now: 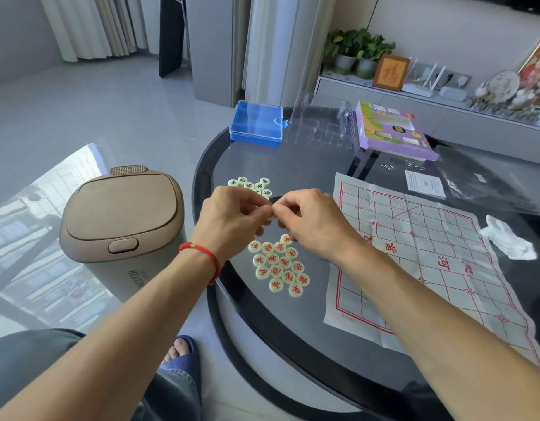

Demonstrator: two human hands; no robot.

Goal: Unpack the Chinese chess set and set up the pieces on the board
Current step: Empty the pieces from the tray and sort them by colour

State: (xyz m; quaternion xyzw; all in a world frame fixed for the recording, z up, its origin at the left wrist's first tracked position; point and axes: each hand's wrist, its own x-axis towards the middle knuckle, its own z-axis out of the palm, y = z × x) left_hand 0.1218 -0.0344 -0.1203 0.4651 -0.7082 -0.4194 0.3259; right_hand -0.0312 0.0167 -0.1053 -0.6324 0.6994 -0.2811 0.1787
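A creased paper board [414, 259] with red grid lines lies unfolded on the right of the dark round table [308, 344]. Several pale round pieces with red characters [279, 267] lie loose in a cluster left of the board. A smaller cluster with dark characters [252, 185] sits farther back. My left hand [232, 221] and my right hand [311, 223] meet above and between the two clusters, fingertips pinched together on something small and thin that I cannot make out. No pieces stand on the board.
A blue lidded box [256, 123], a clear plastic tray [320, 123] and a purple game box [390, 132] stand at the table's back. A leaflet [425, 183], a dark plastic bag [487, 183] and crumpled white wrapping [509, 241] lie right. A tan bin [123, 220] stands left.
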